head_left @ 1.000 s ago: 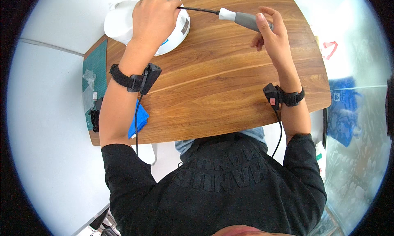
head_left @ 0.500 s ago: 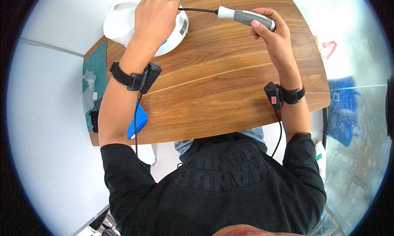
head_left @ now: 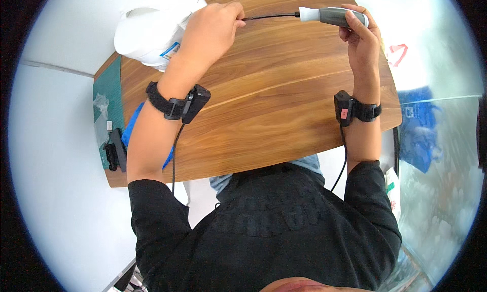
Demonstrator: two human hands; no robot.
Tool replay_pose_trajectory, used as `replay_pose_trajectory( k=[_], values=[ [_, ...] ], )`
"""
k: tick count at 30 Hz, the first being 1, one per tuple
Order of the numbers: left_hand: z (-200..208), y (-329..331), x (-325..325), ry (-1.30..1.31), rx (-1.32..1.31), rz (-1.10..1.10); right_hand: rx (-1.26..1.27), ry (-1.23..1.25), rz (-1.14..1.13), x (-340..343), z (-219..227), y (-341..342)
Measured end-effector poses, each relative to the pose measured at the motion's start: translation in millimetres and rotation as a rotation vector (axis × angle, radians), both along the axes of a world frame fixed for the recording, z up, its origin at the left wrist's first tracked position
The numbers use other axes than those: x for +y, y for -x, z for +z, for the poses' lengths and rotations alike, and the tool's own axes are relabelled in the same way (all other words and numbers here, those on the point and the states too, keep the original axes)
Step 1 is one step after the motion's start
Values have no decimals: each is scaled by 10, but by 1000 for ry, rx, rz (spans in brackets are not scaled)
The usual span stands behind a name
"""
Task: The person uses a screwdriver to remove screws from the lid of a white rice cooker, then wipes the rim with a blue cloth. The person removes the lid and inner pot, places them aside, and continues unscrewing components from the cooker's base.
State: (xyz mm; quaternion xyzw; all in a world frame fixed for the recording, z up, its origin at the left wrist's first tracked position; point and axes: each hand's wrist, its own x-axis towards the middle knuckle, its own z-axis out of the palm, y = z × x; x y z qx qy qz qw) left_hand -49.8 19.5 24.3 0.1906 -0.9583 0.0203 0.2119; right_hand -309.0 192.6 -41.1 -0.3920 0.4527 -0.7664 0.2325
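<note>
A screwdriver [head_left: 329, 16] with a grey and white handle and a thin dark shaft is held level above the far side of the table. My right hand [head_left: 366, 38] is closed round the end of its handle. At the shaft's other end, my left hand [head_left: 213, 30] pinches the tip between thumb and fingers; whether a small part is also in that pinch is hidden. Just left of that hand stands a rounded white plastic object [head_left: 149, 36] with a blue-edged label, partly covered by my left hand and wrist.
The wooden table [head_left: 264, 104] has a curved outline. Along its left edge, a green mat [head_left: 107, 84] carries clear plastic film and small black items [head_left: 114, 150]. Blue cloth [head_left: 134, 124] lies partly behind my left forearm. Cabled black devices are strapped to both wrists.
Both hands and the screwdriver have shifted right, with the left hand now clear of the white object's far part. More of that object's label shows. The grip on the screwdriver stays.
</note>
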Motion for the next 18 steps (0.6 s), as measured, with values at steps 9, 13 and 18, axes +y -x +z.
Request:
replay_pose_trajectory(
  k=[9, 13, 18],
  values=[
    [-458, 507, -55, -305, -188, 59, -175, -103, -212, -3, -94, 128],
    [-696, 950, -133, -368, -190, -31, -262, -64, -234, -91, -303, 176],
    [-902, 1336, -148, -361, -284, 1, -384, -155, -238, -108, -406, 133]
  ],
)
